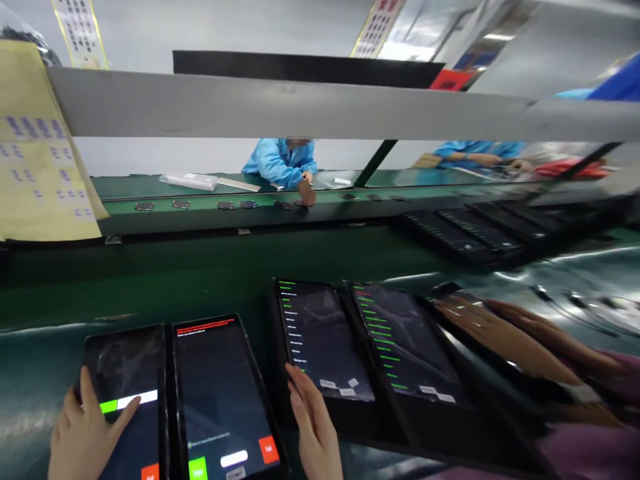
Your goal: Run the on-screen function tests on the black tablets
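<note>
Several black tablets lie side by side on a green bench. My left hand (85, 437) rests on the leftmost tablet (127, 363), thumb on its screen by a green and white bar. The second tablet (220, 380) shows red text with green and red buttons. My right hand (314, 427) lies flat, fingers straight, with its fingertips at the lower left edge of the third tablet (320, 337), which shows a green list. A fourth tablet (400, 340) shows a similar list. Neither hand grips anything.
A co-worker's two hands (505, 337) in purple sleeves reach in from the right over another tablet. More tablets (465, 230) lie at the back right. Behind runs a conveyor (200, 213) with small dark parts, where people in blue coats (283, 163) work. A yellow sheet (35, 153) hangs at the left.
</note>
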Demonstrator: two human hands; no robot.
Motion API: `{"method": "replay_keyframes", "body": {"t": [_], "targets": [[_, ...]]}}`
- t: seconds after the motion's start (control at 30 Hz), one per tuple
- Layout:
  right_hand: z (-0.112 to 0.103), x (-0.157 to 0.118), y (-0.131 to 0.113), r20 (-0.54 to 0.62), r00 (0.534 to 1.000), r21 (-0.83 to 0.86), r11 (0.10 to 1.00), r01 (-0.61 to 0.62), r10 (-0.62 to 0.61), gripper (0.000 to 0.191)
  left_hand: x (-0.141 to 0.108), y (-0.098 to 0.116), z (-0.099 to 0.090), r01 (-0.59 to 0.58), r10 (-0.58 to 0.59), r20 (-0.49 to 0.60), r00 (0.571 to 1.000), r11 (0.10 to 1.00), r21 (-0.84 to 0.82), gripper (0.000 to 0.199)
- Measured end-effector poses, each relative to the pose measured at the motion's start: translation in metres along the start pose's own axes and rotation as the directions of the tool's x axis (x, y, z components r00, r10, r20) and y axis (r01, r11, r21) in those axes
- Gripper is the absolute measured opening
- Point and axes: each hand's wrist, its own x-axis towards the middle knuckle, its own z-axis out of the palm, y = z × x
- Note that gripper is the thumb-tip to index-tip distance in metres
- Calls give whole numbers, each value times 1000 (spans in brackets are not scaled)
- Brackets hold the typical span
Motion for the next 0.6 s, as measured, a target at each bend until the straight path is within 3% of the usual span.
{"method": "replay_keyframes", "body": {"t": [0.1, 0.3, 0.37, 0.4, 0.43, 0.47, 0.53, 0.57, 0.6], "targets": [[3, -4, -1, 39, 999, -21, 999, 29, -29, 47, -1, 11, -3, 88, -85, -72, 994, 995, 36, 97], [3, -8, -1, 160, 984, -133, 986, 98, -77, 42, -3, -16, -1, -70, 75, 71, 995, 994, -80, 70], [4, -11, -8, 210, 965, -189, 962, 199, -158, 35, -2, -23, 2, -85, 99, 72, 992, 981, -176, 67], [6, -14, -13, 280, 933, -211, 934, 288, -225, 32, -1, -25, 2, -87, 107, 74, 992, 968, -234, 68], [9, -18, -19, 392, 870, -216, 889, 405, -301, 28, 0, -26, 1, -83, 110, 79, 991, 956, -282, 71], [14, -22, -25, 526, 767, -193, 826, 529, -368, 26, 0, -27, -1, -53, 85, 88, 992, 946, -321, 76], [23, -31, -36, 753, 496, -82, 686, 723, -432, 22, 2, -28, -8, 78, -26, 138, 990, 920, -385, 92], [28, -34, -40, 814, 383, -29, 629, 777, -437, 20, 3, -29, -13, 154, -89, 174, 981, 899, -410, 102], [33, -37, -43, 841, 312, 7, 587, 810, -441, 17, 3, -30, -18, 226, -144, 214, 966, 873, -432, 111]]}}
